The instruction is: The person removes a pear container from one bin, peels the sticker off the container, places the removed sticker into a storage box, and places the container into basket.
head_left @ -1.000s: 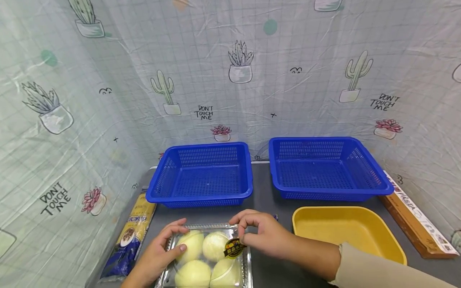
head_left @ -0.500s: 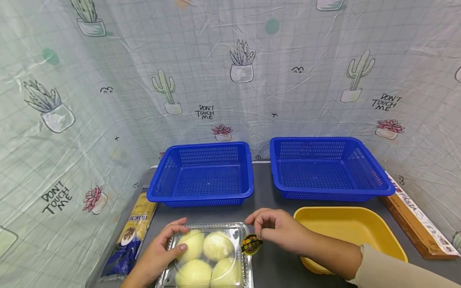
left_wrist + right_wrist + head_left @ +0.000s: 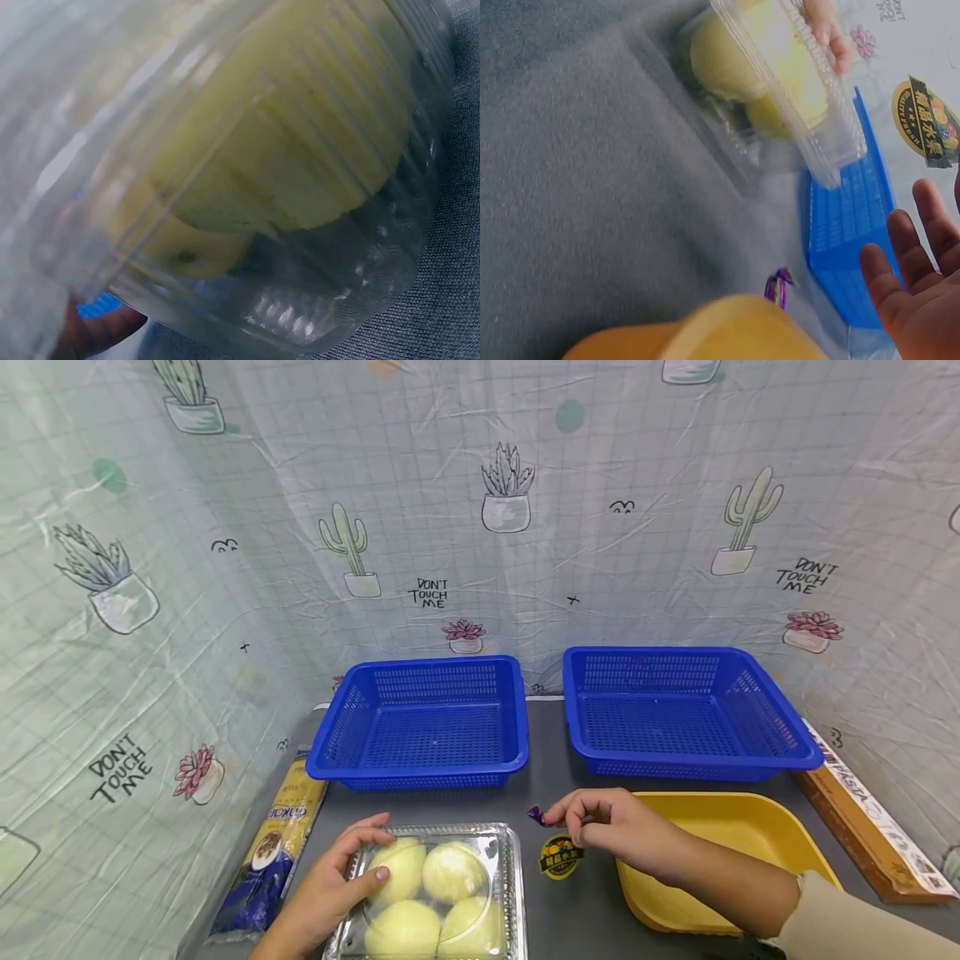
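A clear plastic clamshell box (image 3: 513,881) of several pale yellow, round fruits (image 3: 402,930) lies at the lower middle of the head view. My left hand (image 3: 333,881) holds its left side, thumb over the lid and fingers along the far left corner. To the right of the box, above the table, my right hand (image 3: 618,831) pinches a round black-and-gold sticker (image 3: 561,857) that hangs from the fingertips. In the right wrist view the sticker (image 3: 928,124) shows its printed face, and the other fingers (image 3: 909,247) are spread apart. Ribbed plastic and fruit fill the left wrist view.
Two blue baskets (image 3: 416,774) (image 3: 693,763) stand along the back. A yellow tub (image 3: 697,827) sits at right, partly behind my right forearm. Beyond the fingertips is a small shiny purple wrapped piece (image 3: 536,814). A pasta bag (image 3: 273,843) lies left, a pasta box (image 3: 873,818) right.
My right hand has moved right, away from the box, and the sticker has come off the lid with it. The purple piece has come into view. My left hand stays on the box.
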`<action>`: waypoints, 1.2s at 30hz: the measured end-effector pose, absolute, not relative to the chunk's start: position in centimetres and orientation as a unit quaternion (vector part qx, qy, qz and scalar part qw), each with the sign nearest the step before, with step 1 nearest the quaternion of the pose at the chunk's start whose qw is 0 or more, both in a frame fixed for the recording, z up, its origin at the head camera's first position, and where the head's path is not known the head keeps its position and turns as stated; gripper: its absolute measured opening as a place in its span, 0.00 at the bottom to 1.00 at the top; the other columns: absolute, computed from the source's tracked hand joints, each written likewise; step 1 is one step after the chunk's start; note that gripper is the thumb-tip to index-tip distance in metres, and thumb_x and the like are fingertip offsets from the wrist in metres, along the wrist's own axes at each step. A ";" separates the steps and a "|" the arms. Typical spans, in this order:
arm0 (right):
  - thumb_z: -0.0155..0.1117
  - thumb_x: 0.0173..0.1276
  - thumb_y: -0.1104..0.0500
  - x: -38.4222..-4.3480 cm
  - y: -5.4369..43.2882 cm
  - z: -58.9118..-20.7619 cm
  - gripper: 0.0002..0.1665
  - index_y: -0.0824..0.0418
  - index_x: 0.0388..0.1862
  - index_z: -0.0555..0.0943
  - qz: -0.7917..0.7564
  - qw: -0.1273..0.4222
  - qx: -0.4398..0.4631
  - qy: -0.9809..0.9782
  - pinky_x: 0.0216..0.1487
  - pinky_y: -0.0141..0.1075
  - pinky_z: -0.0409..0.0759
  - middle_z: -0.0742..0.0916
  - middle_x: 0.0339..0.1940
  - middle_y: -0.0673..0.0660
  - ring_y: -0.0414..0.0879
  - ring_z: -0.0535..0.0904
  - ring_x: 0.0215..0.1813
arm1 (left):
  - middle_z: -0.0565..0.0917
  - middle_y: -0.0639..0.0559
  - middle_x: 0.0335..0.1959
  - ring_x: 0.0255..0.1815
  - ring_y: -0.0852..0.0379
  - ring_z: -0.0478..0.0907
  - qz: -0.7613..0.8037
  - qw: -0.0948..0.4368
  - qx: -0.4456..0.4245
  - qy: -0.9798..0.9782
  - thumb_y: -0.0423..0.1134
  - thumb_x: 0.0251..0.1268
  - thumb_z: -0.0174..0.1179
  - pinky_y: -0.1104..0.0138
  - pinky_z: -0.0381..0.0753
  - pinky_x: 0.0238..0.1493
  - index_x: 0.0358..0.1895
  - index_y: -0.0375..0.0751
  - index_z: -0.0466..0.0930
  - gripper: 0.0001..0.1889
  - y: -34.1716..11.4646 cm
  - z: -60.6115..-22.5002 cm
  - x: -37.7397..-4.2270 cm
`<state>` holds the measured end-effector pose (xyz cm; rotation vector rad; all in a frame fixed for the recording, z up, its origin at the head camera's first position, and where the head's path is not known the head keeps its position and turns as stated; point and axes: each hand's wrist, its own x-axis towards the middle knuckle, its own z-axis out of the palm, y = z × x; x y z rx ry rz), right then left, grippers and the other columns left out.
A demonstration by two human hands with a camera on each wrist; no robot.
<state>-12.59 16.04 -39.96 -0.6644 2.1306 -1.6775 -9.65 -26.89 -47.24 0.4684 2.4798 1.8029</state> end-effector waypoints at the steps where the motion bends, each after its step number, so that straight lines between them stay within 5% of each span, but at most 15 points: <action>1: 0.60 0.70 0.68 -12.6 16.3 -39.9 0.03 0.66 0.36 0.80 -0.590 0.176 -0.234 0.753 0.56 0.37 0.79 0.86 0.60 0.64 0.58 0.80 0.63 | 0.69 0.33 0.77 0.75 0.70 0.64 0.581 0.017 0.154 0.799 0.30 0.74 0.66 0.82 0.56 0.68 0.59 0.44 0.82 0.15 -26.9 -47.2 -9.7; 7: 0.59 0.70 0.68 -12.9 18.1 -39.8 0.03 0.67 0.37 0.79 -0.585 0.192 -0.232 0.754 0.55 0.39 0.81 0.86 0.60 0.67 0.61 0.79 0.64 | 0.72 0.44 0.76 0.74 0.71 0.65 0.583 0.010 0.166 0.795 0.29 0.74 0.66 0.82 0.56 0.68 0.60 0.42 0.82 0.15 -26.8 -47.2 -9.6; 13: 0.57 0.72 0.68 -13.4 20.1 -40.0 0.04 0.69 0.37 0.78 -0.581 0.207 -0.245 0.748 0.56 0.39 0.82 0.86 0.58 0.69 0.55 0.82 0.63 | 0.72 0.38 0.76 0.75 0.70 0.65 0.582 0.010 0.162 0.797 0.29 0.73 0.67 0.82 0.56 0.68 0.59 0.43 0.82 0.15 -26.7 -47.0 -9.6; 20: 0.57 0.75 0.67 -14.5 22.4 -39.8 0.05 0.69 0.40 0.77 -0.563 0.234 -0.232 0.758 0.56 0.38 0.81 0.87 0.59 0.66 0.51 0.82 0.63 | 0.73 0.45 0.76 0.75 0.71 0.65 0.585 0.007 0.162 0.795 0.29 0.73 0.67 0.82 0.56 0.69 0.59 0.42 0.82 0.15 -26.7 -47.0 -9.5; 27: 0.53 0.77 0.67 -15.7 24.8 -40.5 0.06 0.70 0.40 0.76 -0.551 0.270 -0.236 0.753 0.56 0.38 0.80 0.86 0.61 0.67 0.51 0.80 0.64 | 0.70 0.32 0.76 0.74 0.70 0.65 0.585 0.007 0.158 0.796 0.29 0.73 0.67 0.82 0.56 0.68 0.59 0.42 0.82 0.15 -26.7 -47.0 -9.6; 36: 0.53 0.78 0.67 -17.0 27.0 -42.0 0.07 0.73 0.41 0.75 -0.551 0.312 -0.247 0.734 0.56 0.36 0.79 0.85 0.62 0.67 0.44 0.82 0.64 | 0.73 0.41 0.76 0.75 0.70 0.65 0.579 0.000 0.164 0.798 0.29 0.73 0.67 0.82 0.55 0.69 0.59 0.43 0.82 0.15 -26.8 -47.1 -9.6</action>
